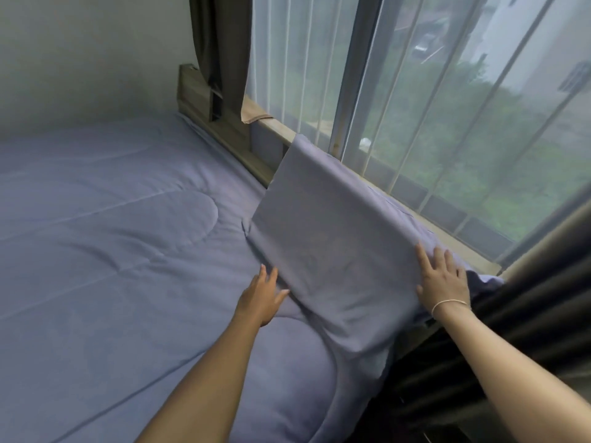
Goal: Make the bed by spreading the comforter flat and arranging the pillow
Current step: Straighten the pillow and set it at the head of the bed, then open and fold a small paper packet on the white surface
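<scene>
A lavender-blue comforter (112, 235) lies spread over the bed, mostly flat with a few soft creases. A pillow (329, 231) in a matching case leans tilted against the wooden headboard ledge by the window. My left hand (263, 295) lies with straight fingers at the pillow's lower left edge, touching it where it meets the comforter. My right hand (443, 281) rests flat with spread fingers on the pillow's upper right corner. A thin bracelet circles the right wrist.
A wooden headboard ledge (224, 129) runs along the window side. Sheer white curtains (415, 107) cover the window. Dark curtains hang at the far corner (220, 49) and close at my right (511, 330). A pale wall (80, 59) bounds the bed's far side.
</scene>
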`<state>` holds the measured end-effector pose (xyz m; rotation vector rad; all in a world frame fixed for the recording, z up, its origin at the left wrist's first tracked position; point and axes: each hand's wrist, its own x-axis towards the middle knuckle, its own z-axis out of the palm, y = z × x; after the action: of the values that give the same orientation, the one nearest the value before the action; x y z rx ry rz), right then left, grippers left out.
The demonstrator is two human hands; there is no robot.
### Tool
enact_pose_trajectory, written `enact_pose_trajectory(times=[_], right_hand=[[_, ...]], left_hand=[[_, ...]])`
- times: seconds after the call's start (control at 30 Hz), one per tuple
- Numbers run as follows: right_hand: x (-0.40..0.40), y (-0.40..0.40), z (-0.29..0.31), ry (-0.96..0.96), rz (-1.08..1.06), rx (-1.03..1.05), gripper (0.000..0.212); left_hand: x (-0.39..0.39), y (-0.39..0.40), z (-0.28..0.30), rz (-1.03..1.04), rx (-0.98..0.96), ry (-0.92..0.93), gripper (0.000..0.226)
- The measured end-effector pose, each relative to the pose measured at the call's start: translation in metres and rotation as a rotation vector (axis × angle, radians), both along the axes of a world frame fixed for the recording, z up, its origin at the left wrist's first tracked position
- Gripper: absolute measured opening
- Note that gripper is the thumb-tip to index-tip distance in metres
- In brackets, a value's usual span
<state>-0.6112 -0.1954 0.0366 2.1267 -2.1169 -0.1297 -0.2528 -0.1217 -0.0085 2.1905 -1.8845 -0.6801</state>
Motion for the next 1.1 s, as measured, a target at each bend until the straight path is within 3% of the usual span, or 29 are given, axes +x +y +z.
enact_pose_trajectory(times=[0.1, 0.23, 0.4, 0.63, 0.83, 1.1], right_hand=[[0.010, 0.039, 0.001, -0.053, -0.047, -0.012, 0.080], [0.024, 0.113, -0.005, -0.155, -0.081, -0.009, 0.076], [0.013, 0.205, -0.026, -0.297, -0.199, -0.024, 0.066], [-0.062, 0.323, -0.041, -0.426, -0.456, -0.082, 0.040], [-0.136, 0.424, -0.064, -0.471, -0.751, -0.071, 0.039], [-0.207, 0.547, -0.120, -0.666, -1.031, 0.081, 0.041]], left_hand=[[0.009, 0.023, 0.007, -0.035, -0.208, -0.028, 0.039], [0.000, 0.043, 0.015, -0.101, -0.316, 0.005, 0.036], [-0.053, 0.061, 0.013, -0.262, -0.275, 0.025, 0.037], [-0.169, 0.098, 0.007, -0.581, -0.248, 0.125, 0.037], [-0.254, 0.136, -0.010, -0.777, -0.217, 0.087, 0.037], [-0.399, 0.231, -0.068, -0.994, -0.004, 0.046, 0.041]])
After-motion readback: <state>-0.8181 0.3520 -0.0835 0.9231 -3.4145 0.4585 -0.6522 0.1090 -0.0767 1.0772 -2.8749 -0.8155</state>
